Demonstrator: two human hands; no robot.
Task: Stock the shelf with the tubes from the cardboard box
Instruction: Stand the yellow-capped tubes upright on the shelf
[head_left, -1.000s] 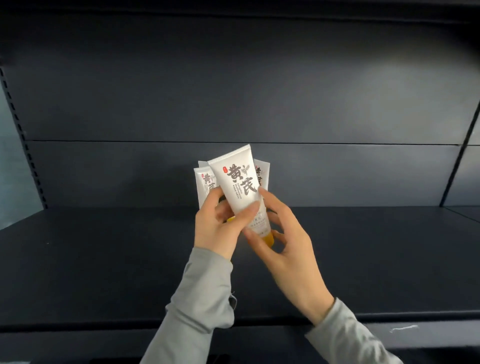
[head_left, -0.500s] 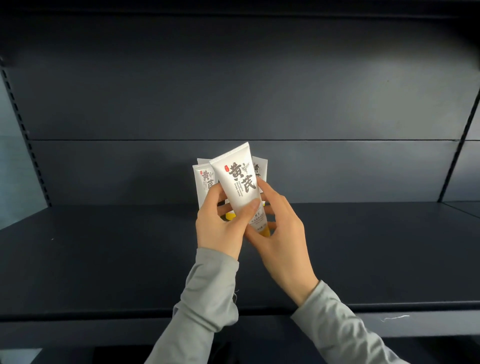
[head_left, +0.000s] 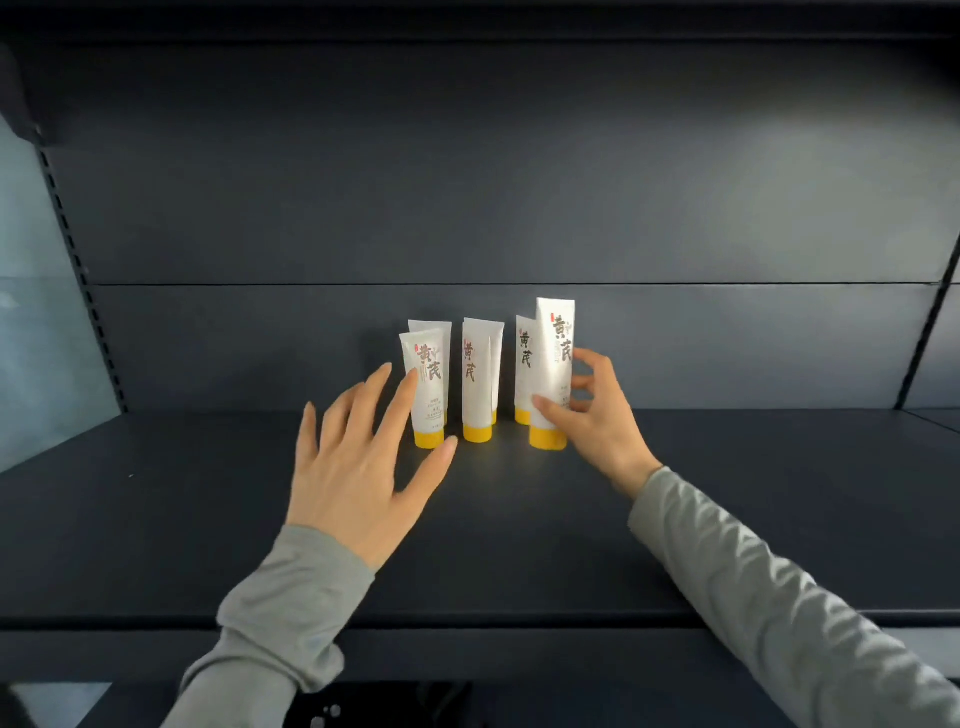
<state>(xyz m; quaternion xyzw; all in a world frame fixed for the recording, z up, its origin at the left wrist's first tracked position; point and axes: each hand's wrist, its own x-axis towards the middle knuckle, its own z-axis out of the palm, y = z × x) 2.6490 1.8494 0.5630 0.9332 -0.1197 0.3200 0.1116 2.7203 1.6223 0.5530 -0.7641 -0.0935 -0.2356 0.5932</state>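
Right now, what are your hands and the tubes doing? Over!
Left hand open, beside the left tube. Right hand gripping the right front tube, upright on the shelf. Other tubes standing on their caps. Nothing blocking.

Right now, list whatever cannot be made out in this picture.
Head view only:
Cardboard box: nowhere in frame.
Rear tubes: mostly hidden behind the front row, so the count is uncertain.
Small print on the left front tube: too small to read.
Left hand: contact with that tube is unclear.
Right hand covers the tall tube's lower right side.
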